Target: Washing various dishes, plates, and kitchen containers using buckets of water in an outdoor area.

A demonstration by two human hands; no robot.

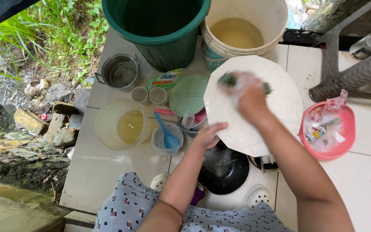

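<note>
The left hand (209, 134) grips the lower left edge of a large white board (275, 107), thumb over its soapy face, holding it tilted above a black pan (225, 169) that sits on the tiled floor (108, 167). The right hand (249, 96) is clenched around a green sponge (228, 79) and presses it against the upper part of the board; the hand is blurred and covered in foam. Behind the board stand a dark green bucket (168, 47) and a white bucket (275, 17) with cloudy water. To the left lie a pale green plate (187, 94), two small cups (149, 95), a steel pot (119, 72), a clear bowl (123, 124) of yellowish water and a small container with a blue spoon (166, 134). To the right, a pink basin (344, 129) holds sachets and foam, near a grey plastic stool leg (357, 75).
</note>
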